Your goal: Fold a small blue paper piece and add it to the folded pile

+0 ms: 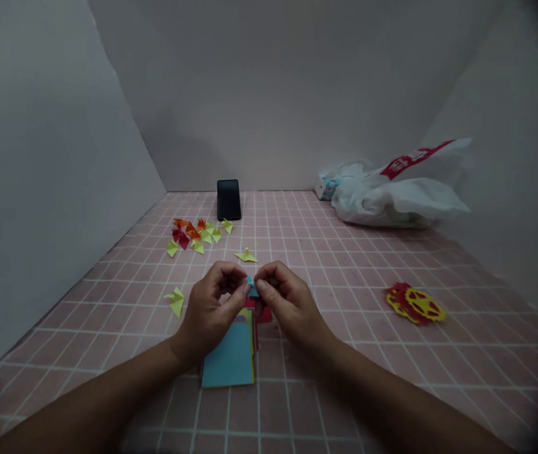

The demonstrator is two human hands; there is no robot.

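Note:
Between my two hands is a small folded piece of blue paper (252,289). My left hand (212,310) pinches its left side with thumb and forefinger, and my right hand (290,304) pinches its right side. The fingertips cover most of the folds, so its shape is hard to make out. Below my left hand lies a stack of coloured paper (229,359) with a blue sheet on top. Something flat and red (263,313) shows under my right fingers. A yellow folded paper bird (246,255) rests just beyond my hands, another yellow one (176,301) left of them.
Several orange, red and yellow folded paper pieces (193,234) cluster at the back left, near a propped black phone (229,200). A white plastic bag (382,198) lies at the back right. Red and yellow paper cutouts (417,305) lie right. Pale walls enclose the pink checked surface (325,391).

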